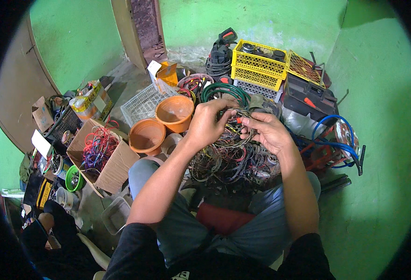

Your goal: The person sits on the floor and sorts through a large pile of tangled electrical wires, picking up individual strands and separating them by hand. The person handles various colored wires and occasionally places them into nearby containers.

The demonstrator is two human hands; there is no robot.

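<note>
Both my hands are raised in front of me, closed on one bundle of brownish twisted wires (243, 112). My left hand (209, 122) pinches its upper left part between thumb and fingers. From the other side, my right hand (267, 132) grips it with the thumb toward the middle. Strands loop down between the two hands, and a small orange-red piece shows beside my right fingertips. Below them lies a large tangled heap of wires (231, 163), mostly black with some red and yellow. Just behind the hands sits a coil of green hose or cable (222, 90).
Left of the heap stand two orange pots (146, 136), a clear crate (142, 105) and a cardboard box (117, 169) of red and purple wires. Yellow crates (257, 63) and a black toolbox (310, 95) stand behind. Blue hose (350, 148) hangs at right. A person in dark clothes (58, 238) sits lower left.
</note>
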